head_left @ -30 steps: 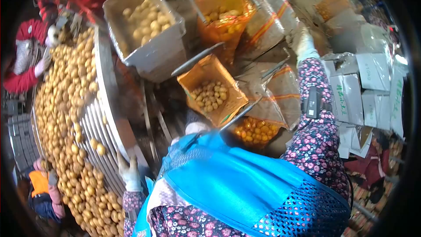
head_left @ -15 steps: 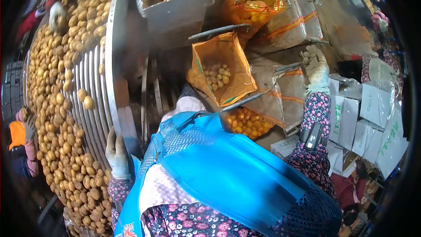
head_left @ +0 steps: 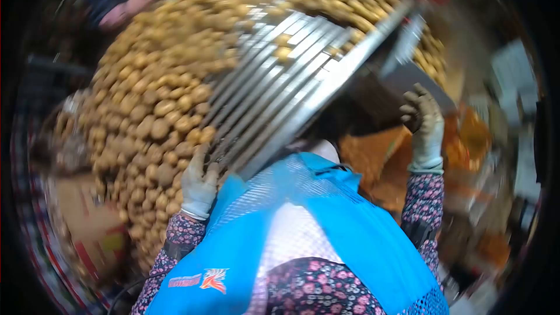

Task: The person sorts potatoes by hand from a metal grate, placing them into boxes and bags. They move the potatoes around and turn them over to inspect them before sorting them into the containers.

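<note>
My left hand [head_left: 198,185], in a pale work glove, is at the near edge of the potato heap [head_left: 146,134]. Its fingers are apart and reach over the potatoes beside the slatted metal rack [head_left: 265,90]. Out to the right, my right hand [head_left: 424,121] is raised in a glove with dirt-darkened fingers. These are loosely bent and spread, with nothing seen between them. Behind and below it, an orange mesh bag [head_left: 373,154] is smeared by motion.
A metal rail [head_left: 326,96] borders the rack on my side. Another person's sleeve [head_left: 125,11] shows at the upper left. A cardboard box [head_left: 93,221] stands at the lower left, and white boxes [head_left: 516,81] are blurred at the right.
The view has swung left, so the potato heap and rack now fill the middle and the bags have slid right. My left hand has come over the potatoes; my right hand stays raised.
</note>
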A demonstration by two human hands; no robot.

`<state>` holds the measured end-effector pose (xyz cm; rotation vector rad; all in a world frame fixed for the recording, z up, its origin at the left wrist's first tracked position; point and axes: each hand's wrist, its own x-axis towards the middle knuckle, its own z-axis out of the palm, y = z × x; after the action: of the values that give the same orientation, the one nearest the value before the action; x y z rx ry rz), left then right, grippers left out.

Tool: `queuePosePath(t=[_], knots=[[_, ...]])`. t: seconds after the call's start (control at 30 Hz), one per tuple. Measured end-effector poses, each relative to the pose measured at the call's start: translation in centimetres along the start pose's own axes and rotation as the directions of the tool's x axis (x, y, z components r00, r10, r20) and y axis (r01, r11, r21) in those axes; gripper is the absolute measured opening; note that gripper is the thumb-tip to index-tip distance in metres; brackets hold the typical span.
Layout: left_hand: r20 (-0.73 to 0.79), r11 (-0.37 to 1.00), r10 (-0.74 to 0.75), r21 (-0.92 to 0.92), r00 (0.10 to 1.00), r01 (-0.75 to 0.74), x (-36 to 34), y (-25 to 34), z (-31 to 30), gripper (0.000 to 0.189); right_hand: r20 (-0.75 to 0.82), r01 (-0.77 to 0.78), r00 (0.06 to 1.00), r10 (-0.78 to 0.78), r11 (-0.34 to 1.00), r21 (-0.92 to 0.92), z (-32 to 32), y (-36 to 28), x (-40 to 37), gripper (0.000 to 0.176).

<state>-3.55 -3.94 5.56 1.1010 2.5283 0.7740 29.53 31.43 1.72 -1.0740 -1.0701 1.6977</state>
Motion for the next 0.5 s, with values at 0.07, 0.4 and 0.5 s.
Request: queuePosePath(t=[0.07, 0.4, 0.5], knots=[[-0.11, 0.994, -0.051, 0.088, 0.993, 0.06, -2.7, 0.9, -3.0, 0.053, 0.247, -0.041, 0.966, 0.078, 0.988, -0.151, 9.0, -1.5, -0.8, 0.032], [-0.451, 0.676, -0.514, 0.31, 0.729, 0.668, -7.8, -8.3, -5.5, 0.108, 0.867, 0.919, -0.395, 0.305, 0.145, 0.367, 36.8, 7.9, -10.0, 0.066], [-0.451, 0.705, -0.577, 0.146, 0.681, 0.694, -7.0, -7.3, -5.9, 0.11, 0.791, 0.871, -0.489, 0.369, 0.161, 0.463, 39.1, 8.6, -10.2, 0.06]])
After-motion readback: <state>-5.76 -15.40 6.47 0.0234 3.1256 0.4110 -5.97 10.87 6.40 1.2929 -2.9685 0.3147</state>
